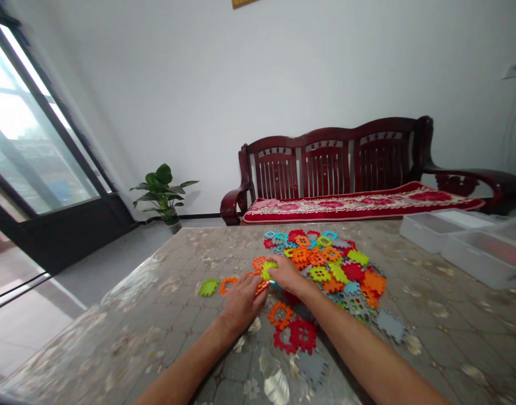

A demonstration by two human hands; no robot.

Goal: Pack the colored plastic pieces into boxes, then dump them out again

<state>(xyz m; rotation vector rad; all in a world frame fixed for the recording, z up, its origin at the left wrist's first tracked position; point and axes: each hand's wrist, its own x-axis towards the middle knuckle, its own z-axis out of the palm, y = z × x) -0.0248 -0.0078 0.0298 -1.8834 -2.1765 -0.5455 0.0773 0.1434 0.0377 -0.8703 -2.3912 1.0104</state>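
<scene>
Orange interlocking puzzle tiles (262, 287) sit under the fingers of my left hand (243, 298), which is closed on them just above the table. My right hand (288, 274) pinches a yellow-green interlocking tile (267, 270) against the orange ones; whether they are joined I cannot tell. Just behind the fingers is another orange tile (258, 263). To the left of my left hand lie an orange frame tile (228, 284) and a solid green tile (208, 287). Beyond and under my right forearm spreads a heap of mixed tiles (319, 257), partly hidden.
A patterned cloth covers the table (148, 315). Translucent plastic boxes (473, 261) stand at its right edge. Red tiles (302, 334) and a grey tile (312, 367) lie near me. Behind are a wooden bench (325, 169) and a potted plant (163, 191).
</scene>
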